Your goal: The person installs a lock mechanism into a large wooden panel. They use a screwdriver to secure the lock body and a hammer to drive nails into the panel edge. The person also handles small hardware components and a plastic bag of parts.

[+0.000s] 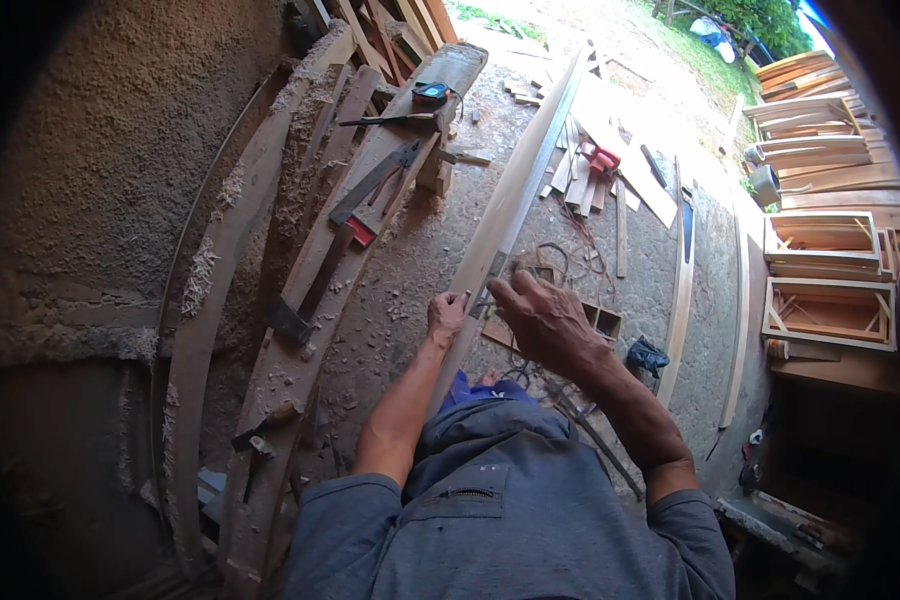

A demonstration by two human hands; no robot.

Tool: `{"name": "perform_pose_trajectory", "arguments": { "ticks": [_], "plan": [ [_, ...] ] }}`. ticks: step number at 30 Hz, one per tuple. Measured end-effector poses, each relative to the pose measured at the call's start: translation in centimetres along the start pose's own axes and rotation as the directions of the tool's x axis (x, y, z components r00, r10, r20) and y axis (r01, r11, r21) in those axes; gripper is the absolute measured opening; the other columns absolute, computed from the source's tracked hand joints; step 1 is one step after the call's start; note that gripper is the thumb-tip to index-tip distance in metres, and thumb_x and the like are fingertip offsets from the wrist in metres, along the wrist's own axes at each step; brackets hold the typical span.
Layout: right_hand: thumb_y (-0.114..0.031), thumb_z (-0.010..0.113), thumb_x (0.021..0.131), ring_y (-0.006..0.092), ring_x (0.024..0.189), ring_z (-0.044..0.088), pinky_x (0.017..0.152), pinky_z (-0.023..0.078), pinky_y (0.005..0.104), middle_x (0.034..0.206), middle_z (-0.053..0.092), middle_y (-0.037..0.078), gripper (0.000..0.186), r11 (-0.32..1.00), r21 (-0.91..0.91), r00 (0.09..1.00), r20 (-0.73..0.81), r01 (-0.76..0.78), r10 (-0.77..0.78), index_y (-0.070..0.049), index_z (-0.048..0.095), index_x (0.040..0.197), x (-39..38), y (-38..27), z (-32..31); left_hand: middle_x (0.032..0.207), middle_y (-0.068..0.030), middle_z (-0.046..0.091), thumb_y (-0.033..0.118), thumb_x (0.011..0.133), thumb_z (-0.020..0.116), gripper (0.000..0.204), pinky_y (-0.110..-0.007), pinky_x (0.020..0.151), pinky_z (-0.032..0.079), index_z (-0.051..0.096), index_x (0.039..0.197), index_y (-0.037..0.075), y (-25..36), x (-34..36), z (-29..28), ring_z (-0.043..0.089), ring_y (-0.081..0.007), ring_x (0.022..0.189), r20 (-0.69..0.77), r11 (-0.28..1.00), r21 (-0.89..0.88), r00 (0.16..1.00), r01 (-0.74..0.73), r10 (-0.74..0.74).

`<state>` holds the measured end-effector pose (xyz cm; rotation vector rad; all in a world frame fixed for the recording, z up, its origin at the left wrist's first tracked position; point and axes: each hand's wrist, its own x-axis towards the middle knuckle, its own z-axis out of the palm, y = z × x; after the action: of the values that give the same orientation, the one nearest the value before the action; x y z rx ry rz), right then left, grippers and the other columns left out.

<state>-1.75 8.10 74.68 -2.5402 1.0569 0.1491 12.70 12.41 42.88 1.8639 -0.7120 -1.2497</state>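
Note:
A long pale wooden plank (pixel 518 180) runs from my waist away toward the yard. My left hand (pixel 446 316) grips its left edge near the close end. My right hand (pixel 542 318) rests on top of the plank beside it, fingers curled toward a small metal tool (pixel 490 282) lying against the wood; whether the fingers hold it is unclear.
A dusty workbench (pixel 300 350) on my left carries a square, a hammer (pixel 255 440), a chisel and a tape measure (pixel 430 95). Offcuts and a red power tool (pixel 600 160) litter the sawdust floor. Stacked wooden frames (pixel 830 300) stand at right.

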Motion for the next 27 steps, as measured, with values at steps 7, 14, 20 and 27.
{"name": "perform_pose_trajectory", "arguments": {
  "ticks": [7,14,20,27],
  "plan": [
    [-0.031,0.070,0.094,0.0360,0.075,0.070,0.059,0.055,0.0497,0.103,0.062,0.018,0.046,0.938,0.054,0.896,-0.321,0.342,-0.308,-0.010,0.053,0.131,1.1,2.1,1.4,0.075,-0.0111,0.072,0.025,0.092,0.070,0.027,-0.037,0.065,0.051,0.072,0.084,-0.001,-0.2,1.5,0.3,0.066,-0.0191,0.069,-0.004,0.997,-0.072,1.000,-0.020,0.020],
    [-0.027,0.069,0.095,0.0353,0.072,0.070,0.055,0.055,0.0470,0.107,0.062,0.017,0.038,0.997,0.045,0.979,-0.197,0.069,-0.059,-0.010,0.055,0.125,1.3,0.7,1.1,0.076,-0.0103,0.072,0.026,0.093,0.070,0.027,-0.036,0.063,0.052,0.072,0.087,-0.001,-0.1,1.4,-0.2,0.066,-0.0176,0.067,0.009,0.998,-0.057,1.000,-0.008,0.009],
    [-0.026,0.064,0.098,0.0362,0.076,0.070,0.058,0.056,0.0449,0.114,0.061,0.017,0.033,0.999,-0.041,0.989,-0.143,0.021,-0.026,-0.010,0.056,0.125,1.1,1.3,2.2,0.076,-0.0082,0.071,0.027,0.093,0.071,0.028,-0.034,0.059,0.051,0.071,0.087,0.000,0.0,1.3,0.0,0.064,-0.0142,0.065,0.005,0.999,-0.021,1.000,-0.030,0.030],
    [-0.025,0.064,0.098,0.0359,0.084,0.070,0.062,0.057,0.0424,0.114,0.060,0.016,0.034,0.969,0.011,0.946,-0.220,0.247,-0.239,-0.011,0.055,0.129,1.3,2.4,2.1,0.078,-0.0088,0.071,0.027,0.093,0.072,0.029,-0.036,0.063,0.052,0.072,0.091,-0.002,0.3,1.2,0.1,0.065,-0.0166,0.070,-0.019,1.000,0.014,1.000,-0.023,0.023]
  ]
}}
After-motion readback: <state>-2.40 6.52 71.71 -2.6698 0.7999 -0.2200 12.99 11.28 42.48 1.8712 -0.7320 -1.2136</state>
